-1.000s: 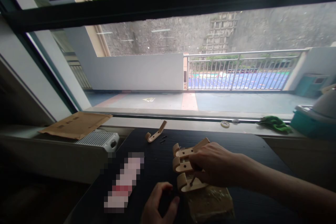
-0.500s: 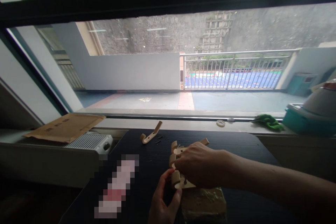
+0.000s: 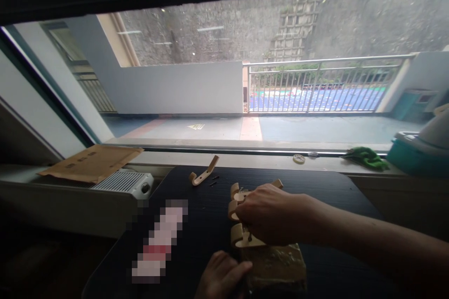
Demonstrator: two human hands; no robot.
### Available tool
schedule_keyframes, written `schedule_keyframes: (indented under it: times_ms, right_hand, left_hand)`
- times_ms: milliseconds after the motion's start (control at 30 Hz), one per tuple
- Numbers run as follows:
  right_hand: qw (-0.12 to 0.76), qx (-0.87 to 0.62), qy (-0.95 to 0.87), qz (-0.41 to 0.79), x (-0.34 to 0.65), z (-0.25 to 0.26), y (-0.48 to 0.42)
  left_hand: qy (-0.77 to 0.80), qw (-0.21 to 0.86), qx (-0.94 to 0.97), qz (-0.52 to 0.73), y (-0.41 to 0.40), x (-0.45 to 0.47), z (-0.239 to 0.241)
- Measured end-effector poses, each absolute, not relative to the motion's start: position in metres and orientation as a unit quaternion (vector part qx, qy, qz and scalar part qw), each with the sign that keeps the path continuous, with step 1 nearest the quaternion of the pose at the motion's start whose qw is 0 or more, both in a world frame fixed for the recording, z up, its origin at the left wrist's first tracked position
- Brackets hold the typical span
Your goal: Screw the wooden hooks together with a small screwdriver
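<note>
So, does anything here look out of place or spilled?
No spill shows. One wooden hook, with two small dark pieces beside it, lies apart from the three hooks grouped at the right hand. On the sill, the green cloth lies crumpled rather than folded. Otherwise, nothing stands out.

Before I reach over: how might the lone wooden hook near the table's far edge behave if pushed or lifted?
The lone wooden hook looks like a solid strip, so it should stay stiff. Its slim shape suggests it is light. Its curled end could let it rock or swivel, perhaps into the small dark pieces beside it.
</note>
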State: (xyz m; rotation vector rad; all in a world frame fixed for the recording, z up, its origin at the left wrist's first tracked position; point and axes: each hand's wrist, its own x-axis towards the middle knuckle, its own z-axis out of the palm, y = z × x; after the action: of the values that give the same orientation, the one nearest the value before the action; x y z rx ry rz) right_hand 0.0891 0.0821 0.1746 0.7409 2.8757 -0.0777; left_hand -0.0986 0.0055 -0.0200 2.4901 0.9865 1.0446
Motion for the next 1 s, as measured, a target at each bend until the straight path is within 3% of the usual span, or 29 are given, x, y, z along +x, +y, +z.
schedule_keyframes:
  times_ms: [200,467,667,833,1000]
  right_hand:
    - [0.084,0.249,0.964,-0.035,0.09,0.172,0.082]
    - [0.085,0.249,0.964,-0.033,0.088,0.175,0.082]
    - [0.09,0.277,0.955,-0.053,0.092,0.182,0.08]
    - [0.112,0.283,0.951,-0.047,0.091,0.199,0.081]
    - [0.114,0.255,0.96,-0.032,0.085,0.203,0.081]
  left_hand:
    - [0.328,0.176,0.86,0.35,0.011,-0.09,-0.015]
    - [0.401,0.137,0.821,0.382,0.0,-0.074,-0.024]
    - [0.457,0.264,0.757,0.385,-0.019,-0.084,-0.019]
    - [0.573,0.268,0.581,0.512,-0.004,-0.084,0.001]
    - [0.511,0.348,0.566,0.546,0.024,-0.057,0.01]
